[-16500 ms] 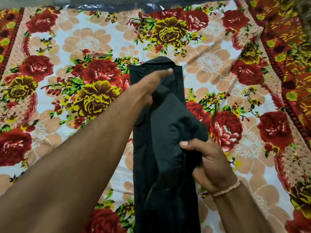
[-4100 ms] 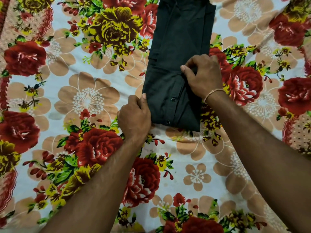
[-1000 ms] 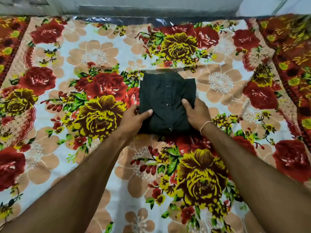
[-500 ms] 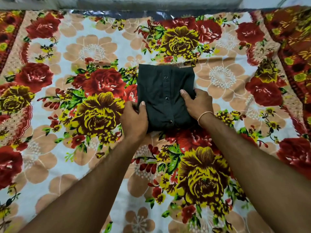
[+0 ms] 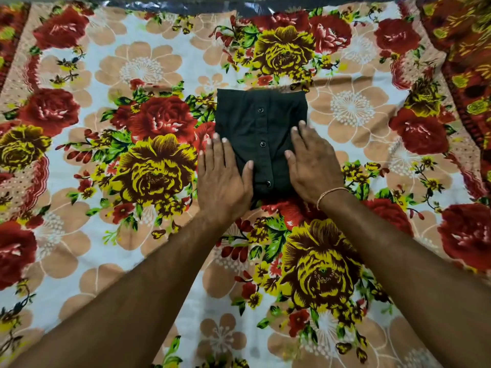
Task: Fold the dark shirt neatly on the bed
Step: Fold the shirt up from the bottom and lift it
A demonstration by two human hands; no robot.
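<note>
Both hands lie flat on the folded dark shirt [image 5: 255, 134] on the bed.

The left hand [image 5: 224, 179] rests palm down with fingers stretched out, covering the shirt's near left corner and edge and grasping nothing; the right hand [image 5: 313, 166] does likewise on the near right side, fingers spread flat, gripping nothing. Between the two hands runs the shirt's button placket, three buttons showing in a row. The shirt is a compact rectangle that reaches away beyond the fingertips, lying on the floral bedsheet [image 5: 106, 248]. A thread bracelet [image 5: 329, 193] circles the right wrist.
</note>
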